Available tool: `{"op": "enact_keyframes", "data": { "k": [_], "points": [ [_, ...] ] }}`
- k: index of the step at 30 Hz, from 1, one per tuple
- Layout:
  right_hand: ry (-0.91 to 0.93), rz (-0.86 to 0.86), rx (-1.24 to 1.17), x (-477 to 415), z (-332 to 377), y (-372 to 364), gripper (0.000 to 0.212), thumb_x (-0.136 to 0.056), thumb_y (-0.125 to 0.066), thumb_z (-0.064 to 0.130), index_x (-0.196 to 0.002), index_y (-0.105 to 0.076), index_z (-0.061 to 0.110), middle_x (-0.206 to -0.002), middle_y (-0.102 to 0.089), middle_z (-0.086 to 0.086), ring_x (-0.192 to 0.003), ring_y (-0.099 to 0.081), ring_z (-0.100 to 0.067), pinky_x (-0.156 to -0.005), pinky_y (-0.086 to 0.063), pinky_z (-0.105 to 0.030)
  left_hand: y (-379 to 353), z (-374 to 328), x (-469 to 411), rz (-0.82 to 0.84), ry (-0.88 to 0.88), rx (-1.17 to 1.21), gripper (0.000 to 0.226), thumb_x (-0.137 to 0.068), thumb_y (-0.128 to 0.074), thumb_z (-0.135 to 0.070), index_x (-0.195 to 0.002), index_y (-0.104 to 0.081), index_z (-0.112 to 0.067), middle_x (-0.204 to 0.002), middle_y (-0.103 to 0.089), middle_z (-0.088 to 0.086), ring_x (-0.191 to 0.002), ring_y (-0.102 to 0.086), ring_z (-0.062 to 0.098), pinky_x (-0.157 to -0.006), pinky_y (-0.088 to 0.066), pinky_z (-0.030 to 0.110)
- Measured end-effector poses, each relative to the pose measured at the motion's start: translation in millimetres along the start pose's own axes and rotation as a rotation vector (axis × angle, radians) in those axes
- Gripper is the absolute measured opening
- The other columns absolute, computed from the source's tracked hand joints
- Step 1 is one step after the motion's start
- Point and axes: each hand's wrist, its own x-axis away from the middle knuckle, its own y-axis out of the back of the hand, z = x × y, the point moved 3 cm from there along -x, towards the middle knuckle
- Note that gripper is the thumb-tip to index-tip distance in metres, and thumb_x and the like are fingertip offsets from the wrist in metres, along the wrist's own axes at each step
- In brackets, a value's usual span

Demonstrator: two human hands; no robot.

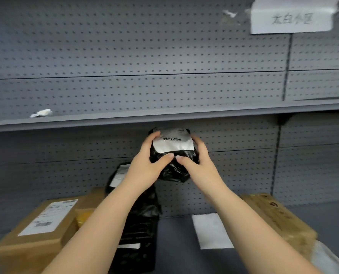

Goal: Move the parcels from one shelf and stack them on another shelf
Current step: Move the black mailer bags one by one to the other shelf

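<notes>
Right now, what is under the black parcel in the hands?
Nothing supports the black parcel; below stands another black bag on the lower shelf. The left forearm covers part of it.

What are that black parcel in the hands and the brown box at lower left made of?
The black parcel looks like thin glossy plastic film, probably a mailer bag: it crinkles and glints. The brown box looks like matte cardboard, judging by flat tan faces and straight edges.

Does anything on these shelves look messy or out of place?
A crumpled white scrap lies alone on the upper shelf, like litter. The paper sign at top right looks slightly crooked, with torn white bits beside it. A loose white sheet lies on the lower shelf. The held black parcel looks intact.
</notes>
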Motion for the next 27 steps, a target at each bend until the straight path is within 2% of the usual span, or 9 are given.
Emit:
{"op": "enact_keyframes", "data": {
  "k": [3, 7, 9, 12, 15, 16, 23, 25, 27],
  "points": [
    [-0.015, -0.067, 0.02, 11.4, -1.9, 50.5, 0.056, -0.093, -0.064, 0.025, -0.133, -0.034, 0.053, -0.112, -0.053, 0.036, -0.103, -0.056, 0.009, -0.083, -0.048, -0.015, -50.5, -18.7, 3.3, 0.048, -0.023, 0.016, 0.061, -0.089, -0.066, -0.037, -0.141, -0.036, -0.047, -0.13, -0.043, -0.033, -0.101, -0.045, -0.021, -0.073, -0.033, -0.004],
    [-0.033, -0.146, 0.067, 29.1, -4.9, 138.9, 0.054, -0.091, -0.065, 0.025, -0.134, -0.041, 0.047, -0.118, -0.055, 0.031, -0.109, -0.058, 0.003, -0.095, -0.05, -0.026, -135.4, -49.2, 11.6, 0.102, -0.011, 0.106, 0.055, -0.089, -0.067, -0.034, -0.135, -0.042, -0.048, -0.115, -0.045, -0.043, -0.097, -0.044, -0.031, -0.073, -0.037, -0.002],
    [-0.044, -0.164, 0.085, 40.8, -7.4, 194.3, 0.054, -0.091, -0.066, 0.025, -0.134, -0.042, 0.047, -0.122, -0.056, 0.027, -0.111, -0.06, -0.001, -0.094, -0.052, -0.027, -187.6, -68.8, 17.1, 0.119, -0.014, 0.143, 0.053, -0.088, -0.068, -0.033, -0.134, -0.043, -0.046, -0.114, -0.045, -0.045, -0.105, -0.048, -0.019, -0.078, -0.038, 0.004],
    [-0.059, -0.158, 0.102, 52.8, -11.6, 243.0, 0.057, -0.091, -0.066, 0.022, -0.134, -0.042, 0.05, -0.123, -0.057, 0.026, -0.109, -0.062, 0.0, -0.084, -0.054, -0.019, -236.0, -84.7, 25.9, 0.136, -0.012, 0.189, 0.053, -0.088, -0.068, -0.033, -0.134, -0.044, -0.043, -0.122, -0.044, -0.041, -0.118, -0.045, -0.005, -0.091, -0.038, 0.009],
    [-0.07, -0.159, 0.13, 66.9, -18.3, 303.7, 0.066, -0.092, -0.065, 0.019, -0.14, -0.035, 0.052, -0.134, -0.053, 0.024, -0.118, -0.059, -0.004, -0.096, -0.052, -0.028, -294.2, -105.4, 35.7, 0.162, -0.005, 0.203, 0.054, -0.089, -0.068, -0.033, -0.136, -0.042, -0.043, -0.12, -0.04, -0.043, -0.119, -0.039, -0.007, -0.085, -0.033, 0.001],
    [-0.074, -0.159, 0.14, 71.4, -21.4, 324.9, 0.067, -0.092, -0.065, 0.018, -0.141, -0.035, 0.051, -0.135, -0.053, 0.024, -0.119, -0.058, -0.003, -0.098, -0.051, -0.029, -314.5, -112.4, 38.6, 0.172, -0.002, 0.209, 0.054, -0.088, -0.068, -0.033, -0.135, -0.042, -0.045, -0.121, -0.04, -0.042, -0.119, -0.039, -0.007, -0.085, -0.033, 0.002],
    [-0.15, -0.181, 0.168, 88.5, -49.1, 440.5, 0.059, -0.091, -0.064, 0.016, -0.13, -0.045, 0.057, -0.13, -0.059, 0.02, -0.118, -0.059, -0.003, -0.099, -0.05, -0.031, -429.1, -140.5, 50.7, 0.21, 0.062, 0.225, 0.058, -0.086, -0.068, -0.035, -0.136, -0.04, -0.046, -0.136, -0.049, -0.022, -0.126, -0.046, 0.005, -0.104, -0.042, 0.032],
    [-0.161, -0.209, 0.165, 91.1, -59.3, 466.2, 0.059, -0.091, -0.065, 0.015, -0.128, -0.047, 0.057, -0.128, -0.06, 0.021, -0.116, -0.06, -0.003, -0.098, -0.051, -0.03, -458.0, -142.5, 51.4, 0.228, 0.078, 0.241, 0.057, -0.087, -0.068, -0.034, -0.135, -0.04, -0.047, -0.137, -0.049, -0.02, -0.126, -0.046, 0.006, -0.105, -0.042, 0.033],
    [-0.181, -0.232, 0.163, 91.9, -71.9, 489.7, 0.059, -0.091, -0.065, 0.013, -0.127, -0.048, 0.056, -0.127, -0.061, 0.021, -0.115, -0.06, -0.001, -0.099, -0.051, -0.031, -486.8, -141.6, 50.3, 0.249, 0.095, 0.262, 0.055, -0.088, -0.067, -0.031, -0.135, -0.041, -0.046, -0.136, -0.051, -0.019, -0.124, -0.048, 0.006, -0.101, -0.043, 0.027]
  ]
}}
